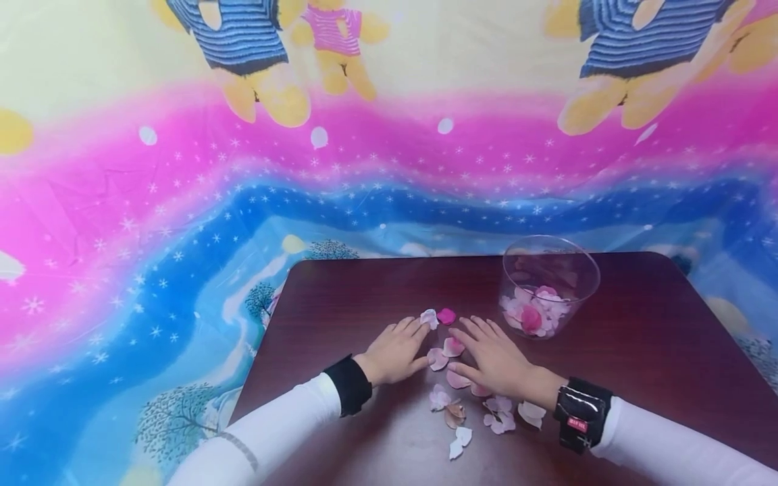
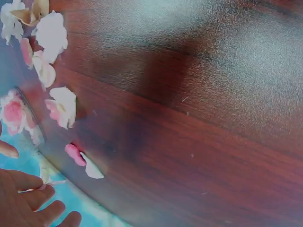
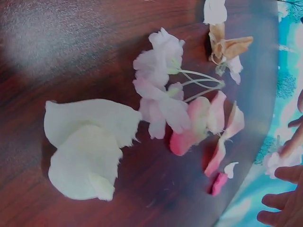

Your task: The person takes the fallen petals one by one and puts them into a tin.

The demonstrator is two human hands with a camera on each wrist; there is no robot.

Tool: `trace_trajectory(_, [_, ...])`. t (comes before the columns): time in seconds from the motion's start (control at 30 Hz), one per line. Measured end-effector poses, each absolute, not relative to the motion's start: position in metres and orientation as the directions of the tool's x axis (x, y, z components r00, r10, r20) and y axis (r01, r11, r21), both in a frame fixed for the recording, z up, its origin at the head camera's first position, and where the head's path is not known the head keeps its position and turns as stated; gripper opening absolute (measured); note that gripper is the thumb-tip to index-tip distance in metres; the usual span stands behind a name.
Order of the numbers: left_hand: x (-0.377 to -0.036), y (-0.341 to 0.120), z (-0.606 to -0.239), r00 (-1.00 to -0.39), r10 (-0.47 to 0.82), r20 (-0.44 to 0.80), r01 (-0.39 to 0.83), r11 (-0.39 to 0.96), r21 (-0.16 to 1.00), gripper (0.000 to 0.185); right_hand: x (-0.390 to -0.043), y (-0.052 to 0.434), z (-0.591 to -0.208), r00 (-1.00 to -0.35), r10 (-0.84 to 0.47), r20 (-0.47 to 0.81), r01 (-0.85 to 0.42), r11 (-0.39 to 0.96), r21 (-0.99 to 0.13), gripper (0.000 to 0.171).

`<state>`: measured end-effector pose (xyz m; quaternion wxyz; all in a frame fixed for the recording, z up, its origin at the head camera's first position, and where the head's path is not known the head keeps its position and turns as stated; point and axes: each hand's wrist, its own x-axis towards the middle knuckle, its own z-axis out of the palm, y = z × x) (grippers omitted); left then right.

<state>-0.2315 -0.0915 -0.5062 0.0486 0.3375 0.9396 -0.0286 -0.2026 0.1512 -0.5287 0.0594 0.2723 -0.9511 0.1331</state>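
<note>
The left hand (image 1: 394, 351) lay flat on the dark table (image 1: 340, 290), fingers straight and holding nothing. Its fingertips touched a pale petal (image 1: 429, 318), and a bright pink petal (image 1: 446, 315) sat just beside that one. More loose petals (image 1: 452, 347) lay between the two hands, and others were scattered nearer the person. The right hand (image 1: 495, 361) was flat too, fingers relaxed and resting on the petals — not pinching any. To its right stood the clear cup (image 1: 550, 270), upright, mouth up, with petals already inside.

I think the petals were very light, so a quick sweep could make them slide away, flip over or fall off the table edge. The right hand was near the cup — a bump could tip it.

The petals had no one direction. They lay flat, pointing every way, but the whole bunch ran in a line from the far fingertips back toward the person.
</note>
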Motion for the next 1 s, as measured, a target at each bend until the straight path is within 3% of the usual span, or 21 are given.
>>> trace_trajectory(0.43, [-0.224, -0.097, -0.465, -0.683, 0.730, 0.020, 0.731, 0.683, 0.005, 0.073, -0.207, 0.163, -0.485, -0.841, -0.466, 0.277, -0.530, 0.814, -0.240, 0.078])
trace_trajectory(0.67, [-0.213, -0.094, -0.454, -0.600, 0.799, 0.041, 0.799, 0.602, -0.022, 0.071, -0.212, 0.160, -0.468, -0.822, -0.457, 0.339, -0.552, 0.787, -0.275, 0.077])
trace_trajectory(0.83, [-0.203, -0.090, -0.451, -0.547, 0.837, 0.035, 0.833, 0.548, -0.073, 0.070, -0.210, 0.154, -0.467, -0.825, -0.455, 0.335, -0.549, 0.785, -0.287, 0.060])
trace_trajectory(1.0, [-0.199, -0.090, -0.451, -0.535, 0.844, 0.019, 0.840, 0.534, -0.098, 0.068, -0.207, 0.147, -0.468, -0.802, -0.458, 0.384, -0.579, 0.756, -0.306, 0.025])
